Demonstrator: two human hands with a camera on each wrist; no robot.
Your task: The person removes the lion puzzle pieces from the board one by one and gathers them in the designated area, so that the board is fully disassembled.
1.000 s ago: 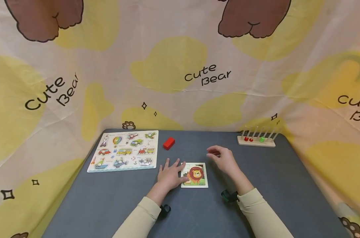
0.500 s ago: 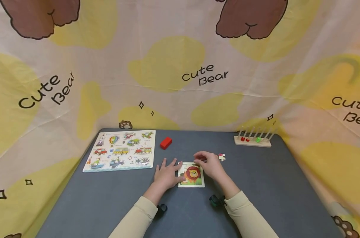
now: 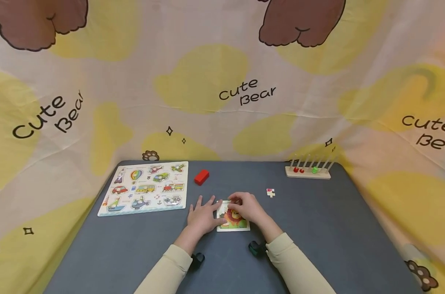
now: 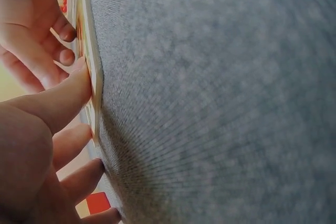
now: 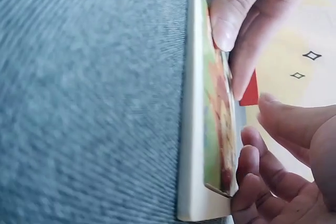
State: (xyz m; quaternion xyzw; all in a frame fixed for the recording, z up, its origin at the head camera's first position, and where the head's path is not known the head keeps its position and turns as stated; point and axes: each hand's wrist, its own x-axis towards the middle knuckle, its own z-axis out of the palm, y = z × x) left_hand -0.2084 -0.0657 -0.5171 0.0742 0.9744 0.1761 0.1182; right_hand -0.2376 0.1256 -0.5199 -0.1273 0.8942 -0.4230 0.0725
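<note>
A small square lion jigsaw puzzle [image 3: 234, 224] in a pale frame lies flat on the grey table. My left hand [image 3: 202, 217] rests at its left edge with fingers spread, the thumb [image 4: 79, 85] lying on the picture. Over the puzzle's far right part, my right hand [image 3: 249, 207] bends its fingers down to the surface. In the right wrist view its fingertips [image 5: 247, 187] are right at the frame, near a bare corner recess, and the thumb [image 5: 283, 116] stands apart from them. A loose jigsaw piece [image 3: 270, 192] lies on the table beyond the right hand.
A vehicle picture board [image 3: 143, 188] lies at the back left. Beside it is a red block [image 3: 201, 177]. At the back right stands a wooden peg rack [image 3: 308, 173] with red and green beads. A printed cloth [image 3: 204, 81] hangs behind the table.
My right hand has moved left from the loose piece, which came into sight, to over the puzzle. The left hand has stayed at the puzzle's left edge.
</note>
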